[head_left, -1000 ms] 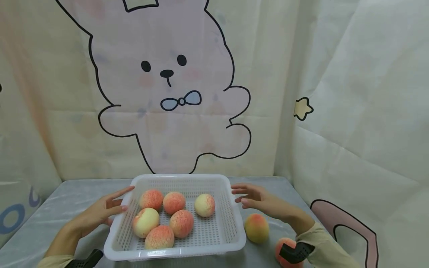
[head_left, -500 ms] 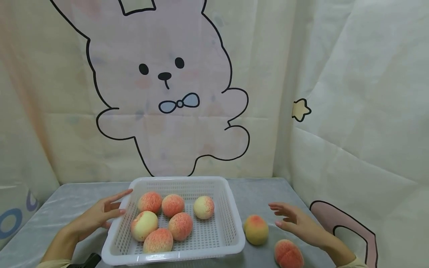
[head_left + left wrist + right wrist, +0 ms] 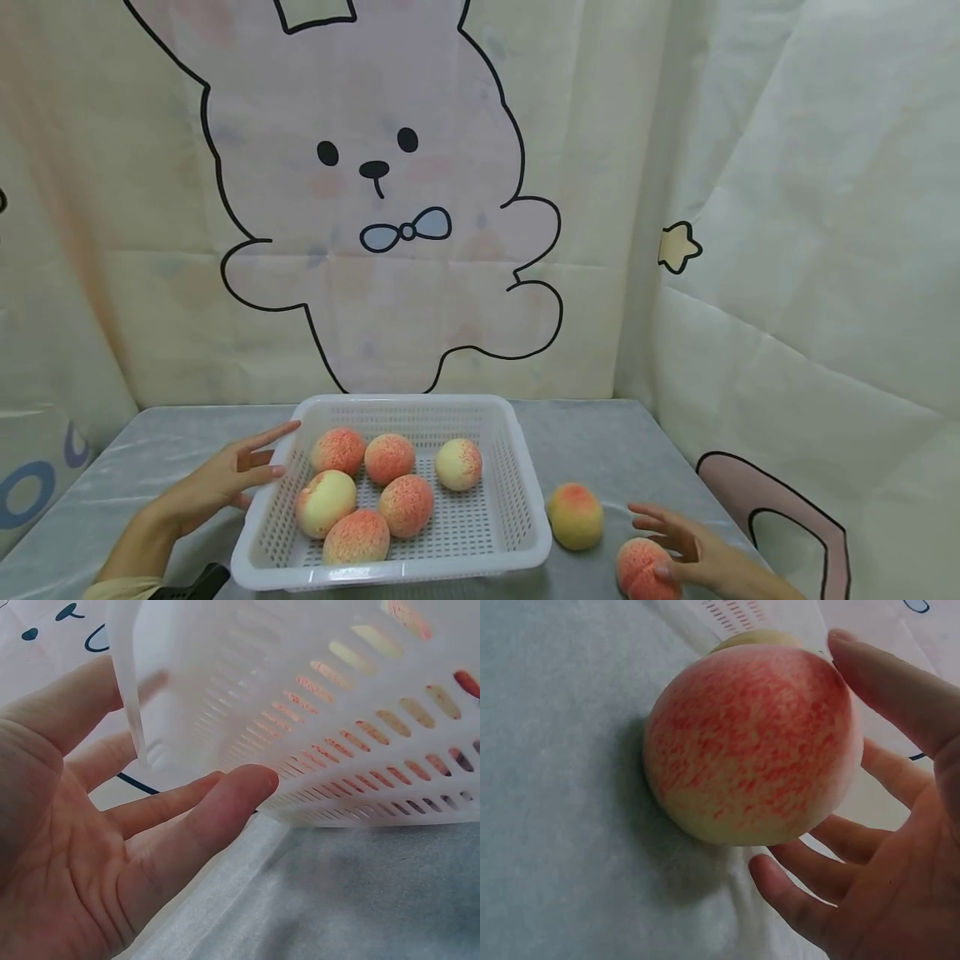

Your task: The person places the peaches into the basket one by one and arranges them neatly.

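Note:
A white perforated plastic basket (image 3: 390, 571) holds several red and yellow peaches (image 3: 406, 506). At its left side my left hand (image 3: 217, 483) rests with straight fingers along the rim; in the left wrist view its thumb (image 3: 232, 802) lies against the slotted wall. On the right my right hand (image 3: 697, 550) is at a red peach (image 3: 647, 571) on the table, thumb at its near side and fingers behind it. The right wrist view has the same peach (image 3: 750, 750) between the spread thumb and fingers. Beside the basket's right wall sits a yellow-red peach (image 3: 576, 517).
A grey cloth covers the table (image 3: 592, 433). Pale curtains stand close behind and at both sides, the back one printed with a cartoon animal (image 3: 405, 292). A black strap piece (image 3: 193, 583) shows at the left wrist.
My right hand has moved from beside the basket's right rim, rightward and down, to the red peach on the table. The left hand stays at the basket.

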### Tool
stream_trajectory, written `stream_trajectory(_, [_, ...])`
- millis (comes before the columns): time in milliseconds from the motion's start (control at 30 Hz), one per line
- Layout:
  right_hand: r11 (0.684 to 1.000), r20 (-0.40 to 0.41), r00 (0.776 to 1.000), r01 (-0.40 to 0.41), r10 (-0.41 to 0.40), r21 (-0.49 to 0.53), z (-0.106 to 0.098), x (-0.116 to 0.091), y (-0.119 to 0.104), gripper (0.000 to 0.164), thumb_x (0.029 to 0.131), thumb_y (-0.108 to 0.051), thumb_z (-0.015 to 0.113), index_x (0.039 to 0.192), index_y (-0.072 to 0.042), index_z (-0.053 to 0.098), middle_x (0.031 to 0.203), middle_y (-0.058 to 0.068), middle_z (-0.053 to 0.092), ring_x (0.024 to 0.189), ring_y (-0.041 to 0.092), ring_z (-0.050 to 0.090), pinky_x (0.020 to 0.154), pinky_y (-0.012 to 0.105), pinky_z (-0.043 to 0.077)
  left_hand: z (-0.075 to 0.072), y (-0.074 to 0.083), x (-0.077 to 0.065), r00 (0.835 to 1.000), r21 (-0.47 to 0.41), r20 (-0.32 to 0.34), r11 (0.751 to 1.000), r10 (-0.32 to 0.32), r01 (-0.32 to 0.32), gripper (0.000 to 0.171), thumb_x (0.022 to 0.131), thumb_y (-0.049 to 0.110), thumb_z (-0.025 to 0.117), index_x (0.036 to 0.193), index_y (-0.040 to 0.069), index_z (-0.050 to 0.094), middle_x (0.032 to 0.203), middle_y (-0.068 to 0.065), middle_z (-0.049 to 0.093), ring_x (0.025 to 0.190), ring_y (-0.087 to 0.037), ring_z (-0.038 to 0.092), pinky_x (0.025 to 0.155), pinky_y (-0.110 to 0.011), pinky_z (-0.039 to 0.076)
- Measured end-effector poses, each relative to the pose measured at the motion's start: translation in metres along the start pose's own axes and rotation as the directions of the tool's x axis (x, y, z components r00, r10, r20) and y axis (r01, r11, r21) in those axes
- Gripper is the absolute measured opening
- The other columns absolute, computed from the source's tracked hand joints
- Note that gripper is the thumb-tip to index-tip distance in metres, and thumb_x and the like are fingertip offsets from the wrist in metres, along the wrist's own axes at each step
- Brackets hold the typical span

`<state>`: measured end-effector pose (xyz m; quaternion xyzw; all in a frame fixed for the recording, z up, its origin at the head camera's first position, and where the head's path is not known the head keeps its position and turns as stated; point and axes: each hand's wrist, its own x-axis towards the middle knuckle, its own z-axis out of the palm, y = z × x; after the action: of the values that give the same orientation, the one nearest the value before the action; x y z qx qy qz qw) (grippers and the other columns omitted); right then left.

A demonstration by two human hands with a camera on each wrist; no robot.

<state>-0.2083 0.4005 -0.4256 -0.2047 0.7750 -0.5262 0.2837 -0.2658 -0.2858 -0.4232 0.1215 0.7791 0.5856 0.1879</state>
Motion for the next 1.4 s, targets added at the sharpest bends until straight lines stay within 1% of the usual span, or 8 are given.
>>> stream_trajectory(67, [0.999, 0.021, 1.000, -0.007, 0.007, 0.034, 0.001, -0.001, 0.001, 0.064, 0.107, -0.020, 0.046, 0.162, -0.006, 0.015, 0.160, 0.036, 0.026, 0.128, -0.008, 0.051, 0.100, 0.030, 0.048, 0.000, 0.000, 0.000, 1.000, -0.002, -0.003, 1.000, -0.004, 0.004, 0.076, 0.104, 0.029, 0.055, 0.164, 0.020, 0.009, 0.164, -0.034, 0.015, 0.116, -0.025, 0.064, 0.082, -0.049, 0.061])
stream_trajectory(167, [0.996, 0.046, 0.999, -0.034, 0.030, 0.082, 0.001, -0.002, 0.002, 0.064, 0.108, -0.022, 0.046, 0.162, -0.009, 0.015, 0.161, 0.035, 0.025, 0.130, -0.002, 0.053, 0.100, 0.027, 0.049, 0.000, -0.001, 0.000, 1.000, -0.002, -0.006, 1.000, -0.001, 0.001, 0.076, 0.104, 0.028, 0.055, 0.164, 0.020, 0.010, 0.164, -0.034, 0.014, 0.118, -0.025, 0.063, 0.081, -0.050, 0.061])
stream_trajectory(300, [0.986, 0.115, 0.993, -0.055, 0.037, 0.159, -0.001, -0.005, 0.003, 0.061, 0.107, -0.019, 0.048, 0.161, -0.007, 0.020, 0.162, 0.015, 0.036, 0.133, 0.008, 0.053, 0.104, 0.028, 0.049, 0.000, 0.001, 0.002, 1.000, 0.005, -0.017, 1.000, 0.005, -0.004, 0.076, 0.103, 0.028, 0.056, 0.164, 0.020, 0.011, 0.164, -0.033, 0.014, 0.123, -0.027, 0.061, 0.081, -0.050, 0.061])
stream_trajectory(433, [0.981, 0.192, 0.981, -0.034, -0.004, 0.193, -0.005, -0.006, 0.006, 0.059, 0.106, -0.011, 0.048, 0.159, -0.001, 0.023, 0.156, -0.009, 0.045, 0.135, 0.008, 0.050, 0.108, 0.028, 0.046, 0.002, 0.003, 0.005, 0.999, 0.015, -0.040, 1.000, -0.009, 0.010, 0.078, 0.102, 0.031, 0.059, 0.164, 0.020, 0.013, 0.165, -0.032, 0.014, 0.123, -0.030, 0.061, 0.081, -0.050, 0.061])
stream_trajectory(633, [0.981, 0.249, 0.968, -0.034, -0.015, 0.193, -0.009, -0.007, 0.009, 0.064, 0.106, -0.010, 0.049, 0.160, 0.000, 0.016, 0.157, -0.014, 0.044, 0.138, 0.008, 0.047, 0.111, 0.027, 0.044, 0.004, 0.001, 0.005, 0.999, 0.025, -0.039, 0.999, -0.020, 0.021, 0.080, 0.101, 0.031, 0.059, 0.164, 0.018, 0.010, 0.164, -0.034, 0.016, 0.120, -0.029, 0.063, 0.081, -0.050, 0.061])
stream_trajectory(1033, [0.987, 0.172, 0.982, -0.104, 0.082, 0.121, -0.013, -0.006, 0.005, 0.066, 0.104, -0.014, 0.052, 0.159, 0.000, 0.017, 0.154, -0.005, 0.047, 0.135, 0.008, 0.049, 0.105, 0.027, 0.047, 0.003, 0.007, 0.002, 0.998, 0.068, -0.049, 0.997, -0.030, 0.034, 0.080, 0.100, 0.031, 0.060, 0.164, 0.019, 0.013, 0.163, -0.034, 0.019, 0.123, -0.032, 0.061, 0.081, -0.048, 0.061])
stream_trajectory(1233, [0.994, 0.113, 0.990, -0.093, 0.086, 0.062, -0.019, -0.006, -0.011, 0.069, 0.103, -0.015, 0.055, 0.160, -0.002, 0.017, 0.154, -0.011, 0.048, 0.135, -0.002, 0.046, 0.104, 0.022, 0.045, 0.004, 0.003, 0.000, 0.998, 0.057, -0.055, 0.998, -0.032, 0.035, 0.080, 0.101, 0.030, 0.059, 0.164, 0.019, 0.011, 0.163, -0.034, 0.018, 0.122, -0.031, 0.062, 0.080, -0.048, 0.061])
stream_trajectory(1400, [0.997, 0.086, 0.995, -0.059, 0.055, 0.048, -0.019, 0.001, -0.029, 0.063, 0.103, -0.011, 0.053, 0.159, -0.010, 0.025, 0.153, -0.010, 0.049, 0.135, 0.002, 0.048, 0.103, 0.025, 0.046, 0.004, 0.003, -0.001, 0.998, 0.057, -0.057, 0.998, -0.033, 0.036, 0.080, 0.101, 0.031, 0.059, 0.164, 0.019, 0.011, 0.164, -0.034, 0.017, 0.121, -0.030, 0.062, 0.080, -0.047, 0.061])
